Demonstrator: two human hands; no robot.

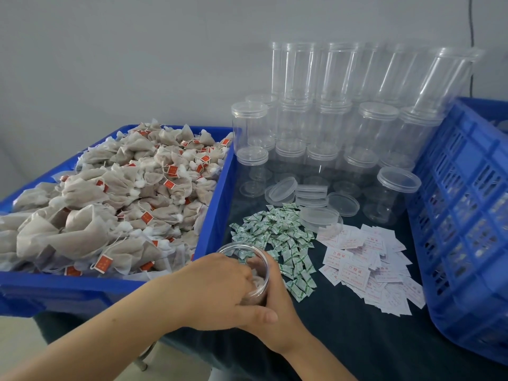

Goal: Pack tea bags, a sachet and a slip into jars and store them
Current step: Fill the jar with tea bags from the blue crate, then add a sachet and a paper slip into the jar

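Clear jar [255, 273]: gripped by right hand [277, 306] at its wall.
Left hand [217, 290]: fingers pushed into jar mouth, closed on tea bags [257, 281].
Sachets [277, 237]: heaped beside jar.

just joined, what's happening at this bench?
A person is filling an open jar at the table's near edge. The right hand steadies it; the left hand pushes tea bags in. The tea bag bin sits left, sachets and slips lie right, empty jars behind.
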